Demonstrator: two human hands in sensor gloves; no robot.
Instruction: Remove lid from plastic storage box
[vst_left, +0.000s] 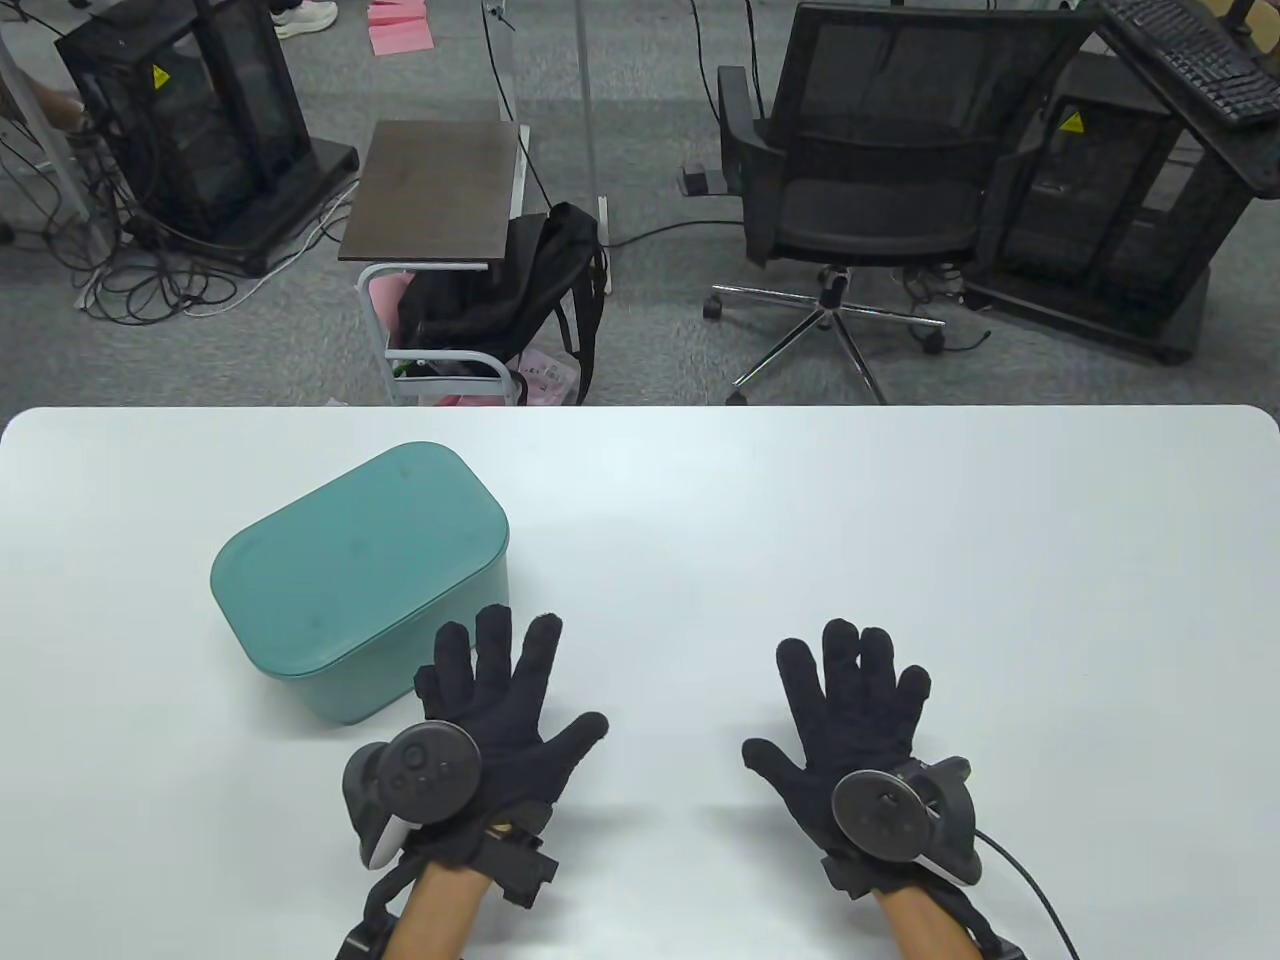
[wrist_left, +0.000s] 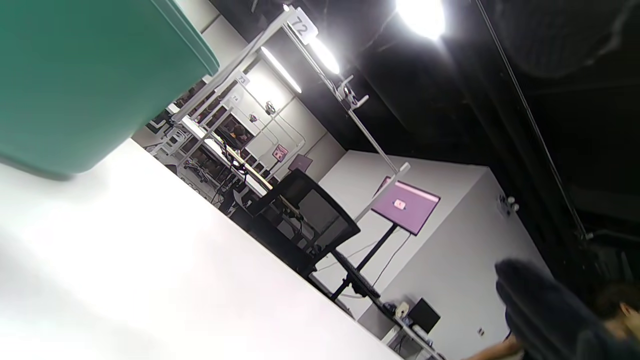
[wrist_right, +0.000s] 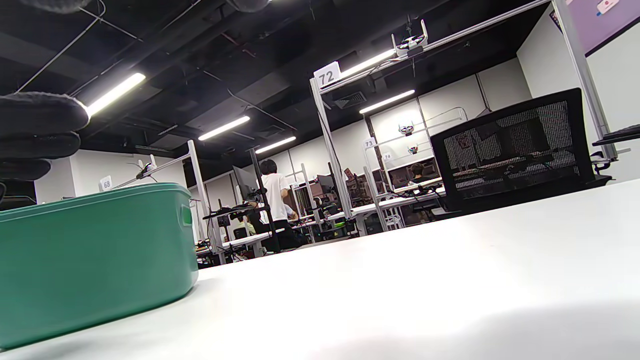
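Observation:
A teal plastic storage box (vst_left: 400, 640) stands on the left of the white table (vst_left: 800, 520), with its matching teal lid (vst_left: 350, 560) on top. My left hand (vst_left: 500, 690) lies flat on the table with fingers spread, just right of the box's near corner and holding nothing. My right hand (vst_left: 850, 700) lies flat with fingers spread, well to the right of the box, holding nothing. The box shows in the left wrist view (wrist_left: 75, 80) and in the right wrist view (wrist_right: 90, 260).
Beyond the table's far edge stand a black office chair (vst_left: 870, 190), a small side table (vst_left: 435, 190) with a black backpack (vst_left: 520, 290), and black equipment racks (vst_left: 190, 110). A cable (vst_left: 1030, 880) runs from my right wrist.

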